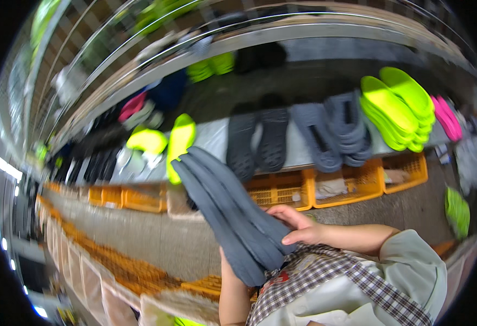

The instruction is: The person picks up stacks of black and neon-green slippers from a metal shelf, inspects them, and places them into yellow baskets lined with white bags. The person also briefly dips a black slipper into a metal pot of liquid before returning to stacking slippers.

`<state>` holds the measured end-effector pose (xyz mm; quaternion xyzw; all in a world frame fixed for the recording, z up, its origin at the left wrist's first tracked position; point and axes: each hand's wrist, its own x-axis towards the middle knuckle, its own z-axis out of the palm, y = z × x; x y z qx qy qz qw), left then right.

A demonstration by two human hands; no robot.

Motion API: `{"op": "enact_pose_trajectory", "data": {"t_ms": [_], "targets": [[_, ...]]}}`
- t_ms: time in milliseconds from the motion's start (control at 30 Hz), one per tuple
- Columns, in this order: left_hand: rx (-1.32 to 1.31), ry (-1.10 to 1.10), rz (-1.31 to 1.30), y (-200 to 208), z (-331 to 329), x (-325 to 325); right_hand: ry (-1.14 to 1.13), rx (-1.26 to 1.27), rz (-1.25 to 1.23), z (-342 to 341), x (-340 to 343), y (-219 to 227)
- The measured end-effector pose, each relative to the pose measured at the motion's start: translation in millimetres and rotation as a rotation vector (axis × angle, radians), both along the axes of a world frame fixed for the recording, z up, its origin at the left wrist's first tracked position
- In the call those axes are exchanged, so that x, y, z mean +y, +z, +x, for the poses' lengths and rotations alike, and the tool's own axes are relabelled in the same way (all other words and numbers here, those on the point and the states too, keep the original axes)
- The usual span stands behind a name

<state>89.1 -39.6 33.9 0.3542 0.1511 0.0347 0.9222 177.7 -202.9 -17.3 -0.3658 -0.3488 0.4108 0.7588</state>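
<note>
A stack of several long dark grey shoe soles (233, 209) slants across the middle in front of me. My right hand (295, 225) is closed on its near end, thumb on top and fingers along the far side. My left forearm (234, 293) rises to the underside of the stack, where the soles hide that hand and its fingers. The far tip of the stack lies in front of a bright yellow-green sole (182, 142) on the shelf.
Across from me, a shelf (217, 133) carries black soles (257, 136), grey soles (331, 130), yellow-green soles (399, 111) and pink soles (448, 117). Beneath it stand orange plastic baskets (349, 202). More orange crates (119, 258) line the lower left.
</note>
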Motion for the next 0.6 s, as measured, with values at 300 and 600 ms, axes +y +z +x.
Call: {"op": "enact_pose_trajectory", "data": {"t_ms": [300, 600], "targets": [[0.123, -0.156, -0.01, -8.1, 135.7, -30.1, -1.246, -0.64, -0.247, 56.3, -99.5, 15.8], [0.315, -0.305, 0.258, -17.6, 263.5, -63.5, -1.107, -0.376, -0.846, 239.5, -180.4, 37.9]]}}
